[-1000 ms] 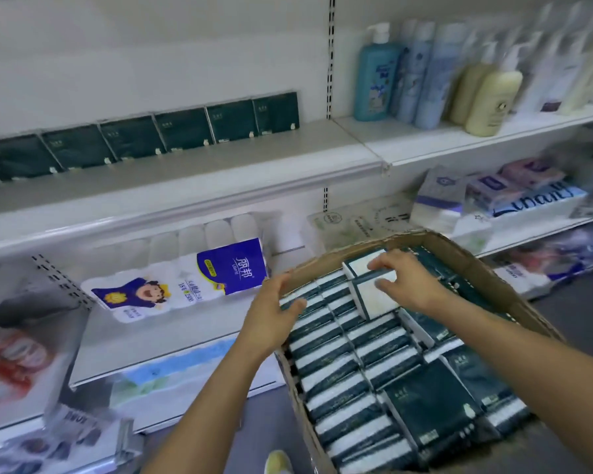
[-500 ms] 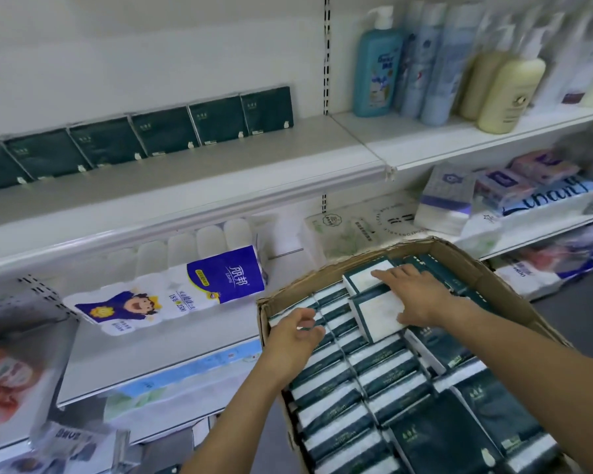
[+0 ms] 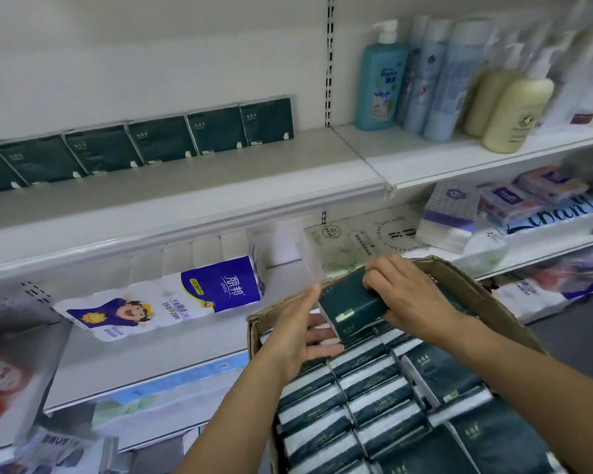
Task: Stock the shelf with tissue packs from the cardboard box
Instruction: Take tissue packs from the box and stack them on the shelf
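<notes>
Over cardboard box [image 3: 477, 289], gripped glossy rectangular pack [image 3: 351, 302]

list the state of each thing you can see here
box: open, nearly full
pack: tilted, raised above the others
right hand: grips the pack from above
left hand: fingers straight, at the pack's left end
shelf packs: upright, in a row
pump bottle: upright
roll pack: lying on its side

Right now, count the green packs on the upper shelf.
6 packs, side by side at the back of the upper shelf; more may hide past the left edge.
</notes>
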